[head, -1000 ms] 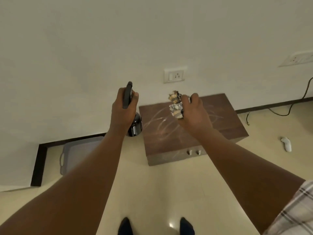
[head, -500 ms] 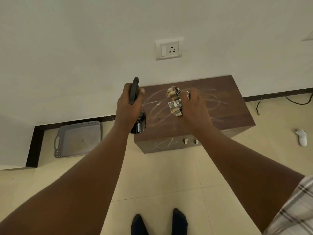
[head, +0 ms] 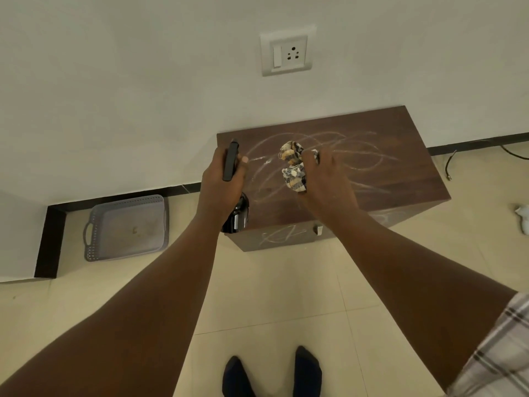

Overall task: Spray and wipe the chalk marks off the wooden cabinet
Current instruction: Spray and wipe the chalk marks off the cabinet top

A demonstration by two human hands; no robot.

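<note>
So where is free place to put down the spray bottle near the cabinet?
Bare floor tile lies between the grey tray and the wooden cabinet. The cabinet's right part, beyond the right hand gripping the cloth, is bare apart from chalk marks. Its left part is crowded: the left hand holds the spray bottle there.

White wall (1 socket), tiled floor
</note>
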